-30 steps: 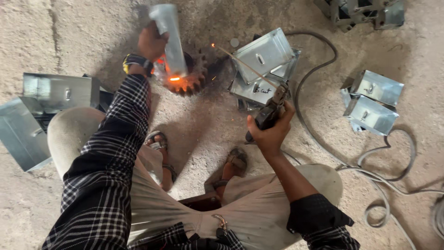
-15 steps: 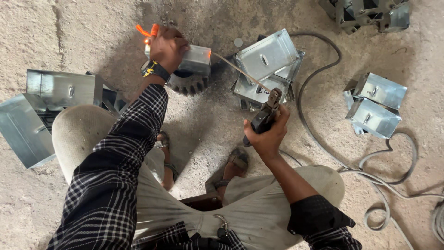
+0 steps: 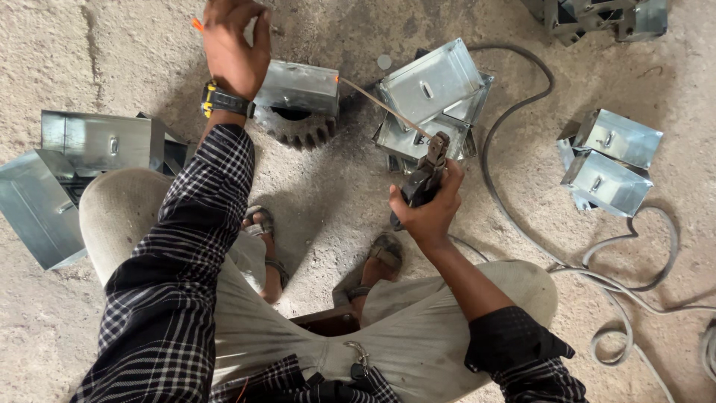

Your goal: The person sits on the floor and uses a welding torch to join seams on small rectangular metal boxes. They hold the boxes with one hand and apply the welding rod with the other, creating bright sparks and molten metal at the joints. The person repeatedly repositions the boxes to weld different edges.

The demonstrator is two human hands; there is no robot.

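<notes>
Gripping a welding holder (image 3: 424,179), the right hand (image 3: 429,213) aims its rod at a metal box (image 3: 298,86) on the floor's far edge, while the left hand (image 3: 235,45), clasping that box's end, hides its own fingertips.

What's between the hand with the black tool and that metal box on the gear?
In the head view, a thin rod spans from the holder in the right hand to the metal box.

open floor (image 3: 328,194) between gear (image 3: 298,128) and feet (image 3: 257,224)
</notes>
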